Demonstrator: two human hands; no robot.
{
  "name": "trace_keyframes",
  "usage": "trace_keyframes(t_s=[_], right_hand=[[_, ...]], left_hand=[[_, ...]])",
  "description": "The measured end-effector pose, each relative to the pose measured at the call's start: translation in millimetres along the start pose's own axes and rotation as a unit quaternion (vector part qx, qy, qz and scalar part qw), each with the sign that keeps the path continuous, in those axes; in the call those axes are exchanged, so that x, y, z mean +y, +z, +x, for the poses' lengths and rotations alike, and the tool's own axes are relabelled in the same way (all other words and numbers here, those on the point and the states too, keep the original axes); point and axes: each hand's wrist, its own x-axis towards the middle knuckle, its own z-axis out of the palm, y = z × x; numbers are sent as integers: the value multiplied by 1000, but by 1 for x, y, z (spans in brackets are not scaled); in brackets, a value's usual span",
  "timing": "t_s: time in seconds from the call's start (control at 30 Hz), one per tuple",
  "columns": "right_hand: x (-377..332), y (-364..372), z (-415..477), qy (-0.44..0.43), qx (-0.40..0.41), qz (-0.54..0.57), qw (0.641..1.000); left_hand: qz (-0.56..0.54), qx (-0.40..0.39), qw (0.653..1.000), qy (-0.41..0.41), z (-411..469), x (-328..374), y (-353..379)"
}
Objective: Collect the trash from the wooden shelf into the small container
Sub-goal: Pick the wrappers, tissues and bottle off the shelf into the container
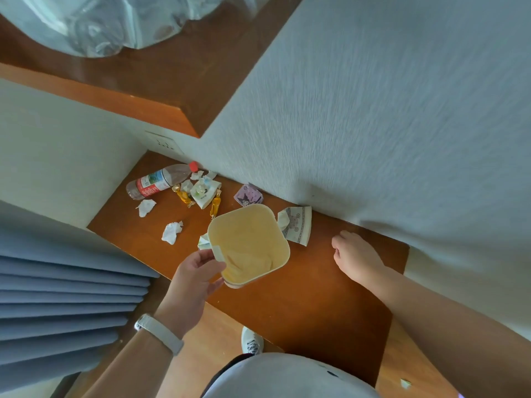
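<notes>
L hand (192, 280) fingers grip container (247, 237); R hand (355, 255) loosely curled, empty; bottle (156, 182) label unreadable.

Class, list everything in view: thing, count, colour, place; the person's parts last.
wooden shelf: one, brown, against wall
small container: one, cream, above shelf
bottle: one, clear, red cap, far left
crumpled tissues: at least two, white, left of container
candy wrappers: two, amber, beyond container
printed packets: at least three, white or purple, near wall
plastic bag: one, clear, upper shelf
curtain: one, blue-grey, left
left hand: grips container rim
right hand: above shelf, right of container
</notes>
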Motion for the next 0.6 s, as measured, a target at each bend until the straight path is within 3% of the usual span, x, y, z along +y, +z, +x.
trace_keyframes(t_s=[0.17, 0.4, 0.6], right_hand=[[-19, -19, -5, -35, 91, 58, 994], [-87, -96, -9, -125, 242, 136, 953], [-144, -115, -10, -213, 205, 164, 941]], left_hand=[[7, -9, 1000, 3, -1, -3, -4], [15, -31, 999, 20, 8, 9, -9], [6, -55, 998, 23, 12, 17, -22]])
